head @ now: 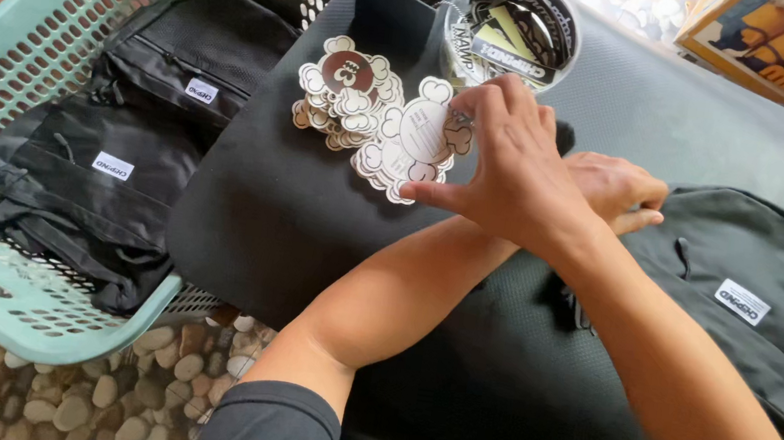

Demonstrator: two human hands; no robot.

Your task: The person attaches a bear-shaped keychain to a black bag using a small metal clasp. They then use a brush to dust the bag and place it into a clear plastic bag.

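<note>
- Beside the clear round tub [511, 26], on the dark mat [270, 224], the person's left hand [510, 170] lies across the right hand [618, 189]; its fingertips pinch the top card of the near stack of bear-shaped tags [409, 147], thumb stretched flat along the stack's lower edge; the pinch could lift two tags at once, since the cards sit fanned and close together.
- Left of the tub, a second stack of tags [344, 88] touches the first; a sideways drag of the picked card could likely scatter both piles over the mat.
- Right of the tub, the right hand sits partly hidden under the left wrist, fingers curled near the grey bag [755, 298]; whether it grips anything cannot be told; crossed arms leave little room, so an elbow could nudge the bag off its spot.
- Just above the hands, the tub holds loose straps and labels; a knuckle lifting carelessly could tip it.
- Far left of the tub, the green basket [15, 90] with black bags [117, 164] overhangs the mat's edge; it looks well apart from the hands, so the risk seems slight.
</note>
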